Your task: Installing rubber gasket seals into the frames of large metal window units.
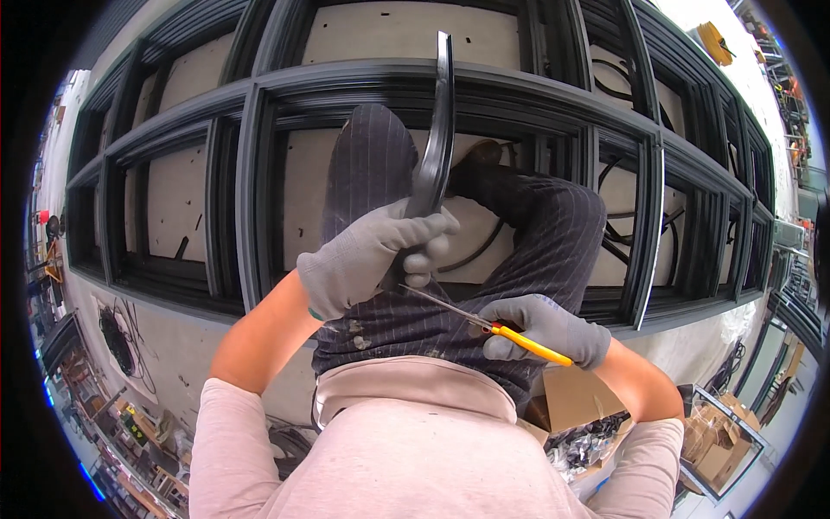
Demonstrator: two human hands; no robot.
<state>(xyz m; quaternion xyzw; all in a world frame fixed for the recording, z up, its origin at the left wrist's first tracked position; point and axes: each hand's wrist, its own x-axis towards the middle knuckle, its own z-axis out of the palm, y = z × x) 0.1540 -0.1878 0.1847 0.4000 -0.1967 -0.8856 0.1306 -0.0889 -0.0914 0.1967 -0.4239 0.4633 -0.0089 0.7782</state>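
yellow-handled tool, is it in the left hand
No, the right hand holds the yellow-handled tool, while the left hand grips the black strip.

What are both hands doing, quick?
Left hand: closed, holding a long black strip.
Right hand: closed, holding a yellow-handled tool with a thin metal end.

Single wide fisheye head view, downward from close above the torso (419,450)

Both arms (262,336) bend, the gloved left hand (372,251) curled tight and the gloved right hand (549,330) clenched nearby.
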